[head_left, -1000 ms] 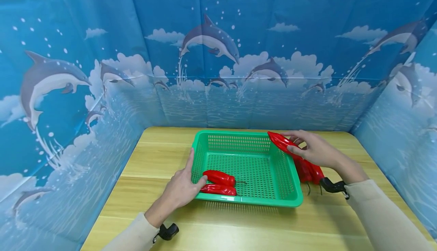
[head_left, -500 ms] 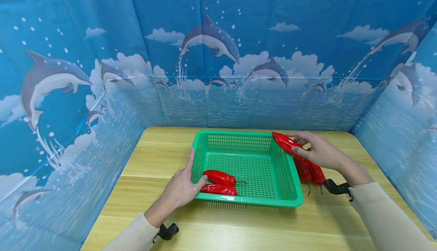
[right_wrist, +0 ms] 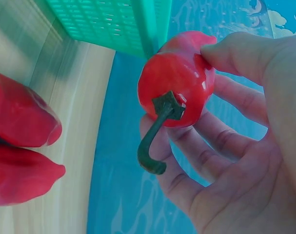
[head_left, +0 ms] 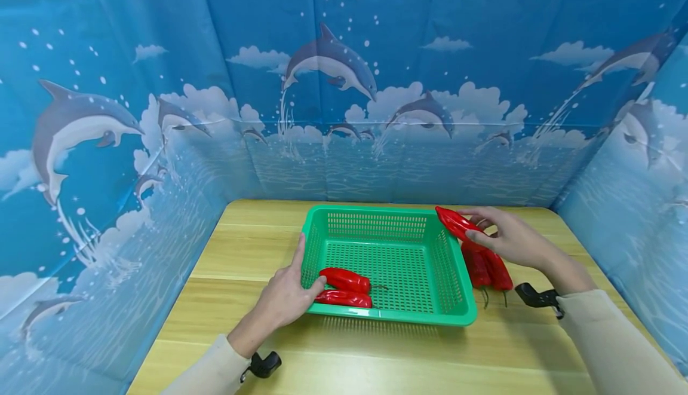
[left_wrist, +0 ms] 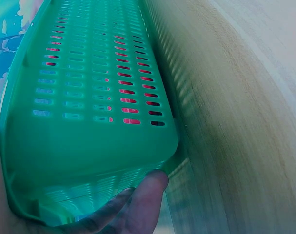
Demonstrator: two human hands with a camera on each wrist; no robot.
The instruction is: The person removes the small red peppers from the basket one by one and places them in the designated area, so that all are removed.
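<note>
My right hand (head_left: pixel 513 236) holds a red pepper (head_left: pixel 453 223) between thumb and fingers, above the right rim of a green plastic basket (head_left: pixel 376 314). In the right wrist view the held pepper (right_wrist: pixel 174 85) shows its green, curved stem toward the camera. My left hand (head_left: pixel 285 296) grips the basket's left near corner, thumb over the rim; in the left wrist view its fingers (left_wrist: pixel 143 204) lie against the outside wall. Two red peppers (head_left: pixel 344 278) lie side by side inside the basket, at its near left, partly behind the left thumb.
Just right of the basket, two more red peppers (head_left: pixel 497 272) lie on the wooden table (head_left: pixel 376 362), partly hidden under the held one. A blue dolphin-print curtain (head_left: pixel 376 162) stands behind the table and along both sides.
My right hand has moved slightly to the right with the pepper, whose tip has shifted toward the basket's far right corner. The left hand and basket have stayed still.
</note>
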